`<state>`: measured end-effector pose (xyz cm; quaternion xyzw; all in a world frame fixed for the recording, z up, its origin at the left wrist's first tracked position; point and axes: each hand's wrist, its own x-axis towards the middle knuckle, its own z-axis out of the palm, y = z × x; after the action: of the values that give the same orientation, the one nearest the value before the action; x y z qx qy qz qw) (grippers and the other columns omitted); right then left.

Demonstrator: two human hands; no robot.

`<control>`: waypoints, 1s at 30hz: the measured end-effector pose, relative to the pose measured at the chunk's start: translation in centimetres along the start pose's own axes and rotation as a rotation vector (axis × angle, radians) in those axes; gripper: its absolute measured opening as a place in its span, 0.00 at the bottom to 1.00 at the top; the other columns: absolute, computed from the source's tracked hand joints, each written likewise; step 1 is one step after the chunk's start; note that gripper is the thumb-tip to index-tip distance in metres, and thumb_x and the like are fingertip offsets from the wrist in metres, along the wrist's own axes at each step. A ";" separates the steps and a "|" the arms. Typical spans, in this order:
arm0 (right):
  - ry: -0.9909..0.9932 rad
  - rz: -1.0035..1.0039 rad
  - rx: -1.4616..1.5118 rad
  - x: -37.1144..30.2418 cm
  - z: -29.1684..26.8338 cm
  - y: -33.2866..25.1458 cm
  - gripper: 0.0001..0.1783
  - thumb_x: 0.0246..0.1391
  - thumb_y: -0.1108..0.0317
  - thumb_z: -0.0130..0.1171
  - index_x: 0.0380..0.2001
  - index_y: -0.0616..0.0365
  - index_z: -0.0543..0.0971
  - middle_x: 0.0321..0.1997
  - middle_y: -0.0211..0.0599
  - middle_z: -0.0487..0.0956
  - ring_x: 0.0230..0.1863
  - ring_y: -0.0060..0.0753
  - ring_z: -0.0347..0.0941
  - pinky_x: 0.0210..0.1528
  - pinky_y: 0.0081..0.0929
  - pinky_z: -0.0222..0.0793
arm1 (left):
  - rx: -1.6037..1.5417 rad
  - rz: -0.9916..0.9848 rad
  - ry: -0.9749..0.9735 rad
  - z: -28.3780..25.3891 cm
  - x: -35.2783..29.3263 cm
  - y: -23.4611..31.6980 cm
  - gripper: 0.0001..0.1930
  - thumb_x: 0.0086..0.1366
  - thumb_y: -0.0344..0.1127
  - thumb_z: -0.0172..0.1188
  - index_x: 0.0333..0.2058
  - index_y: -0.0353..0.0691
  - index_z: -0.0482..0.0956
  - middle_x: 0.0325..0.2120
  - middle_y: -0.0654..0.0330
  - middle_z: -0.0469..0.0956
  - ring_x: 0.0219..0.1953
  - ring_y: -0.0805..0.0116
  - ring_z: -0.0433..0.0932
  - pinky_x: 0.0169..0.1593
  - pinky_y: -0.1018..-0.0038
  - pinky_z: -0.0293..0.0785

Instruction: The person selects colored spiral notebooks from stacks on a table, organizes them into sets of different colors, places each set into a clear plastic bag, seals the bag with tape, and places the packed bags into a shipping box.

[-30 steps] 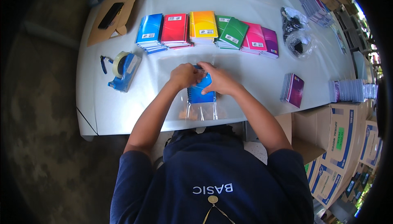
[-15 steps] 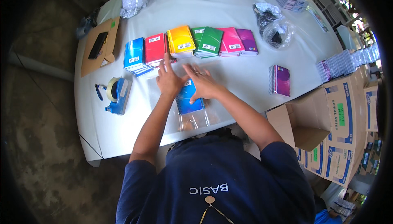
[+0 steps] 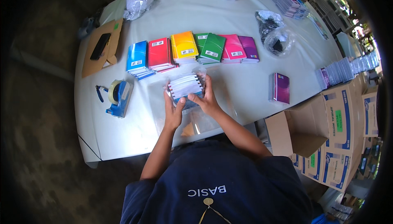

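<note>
Between my two hands a stack of spiral notebooks (image 3: 185,86) is held up on edge, its white page edges facing up and a strip of blue cover showing below. My left hand (image 3: 174,111) grips its left side, thumb in front. Around the right side curl the fingers of my right hand (image 3: 208,99), its thumb also in front. Clear plastic film (image 3: 200,121) lies under and about the stack. Just beyond stand fanned piles of notebooks: blue (image 3: 137,58), red (image 3: 159,52), yellow (image 3: 184,44), green (image 3: 213,47), pink (image 3: 231,47) and purple (image 3: 249,47).
A blue tape dispenser (image 3: 119,101) stands at left, near cardboard (image 3: 92,66) bearing a black phone (image 3: 100,46). Purple notebooks (image 3: 281,88) sit at right, above an open carton (image 3: 305,125). Crumpled plastic bags (image 3: 280,39) lie farther back.
The blue notebook that lay flat under my hands is now raised and tipped, so its page edges show. My hands have drawn nearer and moved to its sides.
</note>
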<state>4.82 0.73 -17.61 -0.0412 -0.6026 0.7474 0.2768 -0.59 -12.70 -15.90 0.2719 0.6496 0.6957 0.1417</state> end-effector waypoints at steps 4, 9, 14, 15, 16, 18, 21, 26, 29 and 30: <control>0.104 0.003 -0.141 0.6 0.9 1.1 0.29 0.51 0.67 0.61 0.54 0.60 0.62 0.49 0.39 0.69 0.48 0.27 0.67 0.53 0.26 0.62 | 0.150 0.015 0.161 0.3 -0.6 -1.3 0.27 0.67 0.37 0.49 0.60 0.30 0.57 0.59 0.46 0.59 0.61 0.55 0.58 0.63 0.65 0.52; 0.198 0.012 -0.252 0.6 1.8 0.6 0.19 0.57 0.69 0.53 0.51 0.62 0.68 0.47 0.38 0.72 0.50 0.28 0.67 0.53 0.25 0.62 | 0.937 0.282 0.308 1.4 -2.3 -1.1 0.18 0.66 0.38 0.51 0.52 0.39 0.74 0.59 0.53 0.63 0.64 0.50 0.54 0.63 0.58 0.49; 0.180 -0.106 -0.807 0.0 1.2 -0.2 0.28 0.56 0.63 0.52 0.59 0.60 0.63 0.54 0.45 0.67 0.55 0.39 0.63 0.59 0.38 0.54 | 1.139 0.239 0.060 2.7 -1.8 1.5 0.26 0.67 0.52 0.43 0.57 0.41 0.68 0.62 0.56 0.59 0.68 0.54 0.47 0.64 0.53 0.27; 0.160 -0.175 -1.095 -0.3 1.1 -1.0 0.29 0.57 0.61 0.51 0.60 0.59 0.62 0.56 0.47 0.65 0.57 0.43 0.61 0.61 0.43 0.50 | 1.160 0.218 -0.003 2.8 -1.6 2.0 0.29 0.67 0.55 0.40 0.58 0.41 0.66 0.63 0.56 0.58 0.68 0.54 0.46 0.64 0.53 0.25; 0.086 -0.091 -1.100 -1.1 1.3 -1.3 0.32 0.58 0.56 0.47 0.63 0.60 0.58 0.62 0.46 0.60 0.65 0.48 0.51 0.65 0.50 0.38 | 1.118 0.199 -0.033 2.6 -1.5 1.8 0.41 0.64 0.64 0.37 0.63 0.34 0.53 0.62 0.53 0.59 0.68 0.52 0.45 0.63 0.50 0.20; -0.058 -0.188 -1.148 -2.5 1.7 -1.4 0.32 0.56 0.59 0.47 0.62 0.61 0.59 0.64 0.44 0.59 0.67 0.45 0.50 0.67 0.49 0.37 | 0.921 0.197 -0.017 2.1 -1.5 1.9 0.41 0.65 0.65 0.32 0.64 0.35 0.49 0.63 0.51 0.56 0.69 0.54 0.44 0.64 0.51 0.18; -0.211 -0.336 -1.221 -3.2 1.6 -1.3 0.30 0.54 0.64 0.47 0.60 0.62 0.62 0.65 0.42 0.61 0.68 0.40 0.51 0.68 0.45 0.37 | 0.730 0.156 -0.024 1.0 -1.0 2.8 0.41 0.65 0.62 0.38 0.65 0.35 0.45 0.62 0.48 0.58 0.68 0.54 0.47 0.64 0.53 0.21; -0.249 -0.481 -1.277 -2.0 0.8 -1.8 0.23 0.50 0.71 0.48 0.52 0.61 0.72 0.61 0.41 0.67 0.65 0.38 0.58 0.67 0.37 0.47 | 0.975 0.268 0.044 -0.8 4.9 4.7 0.35 0.56 0.47 0.63 0.58 0.35 0.63 0.49 0.50 0.74 0.55 0.55 0.67 0.61 0.61 0.47; -0.276 -0.513 -1.267 -1.6 0.9 -1.9 0.21 0.50 0.71 0.49 0.49 0.61 0.74 0.59 0.42 0.69 0.64 0.39 0.59 0.64 0.39 0.51 | 0.828 0.261 -0.185 -1.9 7.0 3.5 0.18 0.53 0.34 0.66 0.42 0.34 0.78 0.37 0.52 0.80 0.42 0.56 0.77 0.49 0.66 0.67; -0.273 -0.504 -1.241 -1.5 0.8 -1.9 0.21 0.49 0.73 0.50 0.49 0.61 0.73 0.59 0.43 0.69 0.64 0.40 0.59 0.64 0.39 0.52 | 0.781 0.205 -0.198 -1.6 6.6 3.5 0.15 0.53 0.32 0.65 0.40 0.34 0.80 0.35 0.53 0.81 0.40 0.56 0.78 0.48 0.67 0.69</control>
<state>6.52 -0.41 -16.04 0.0440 -0.9402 0.1749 0.2890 -6.29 -10.85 -11.16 0.4340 0.8175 0.3781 0.0196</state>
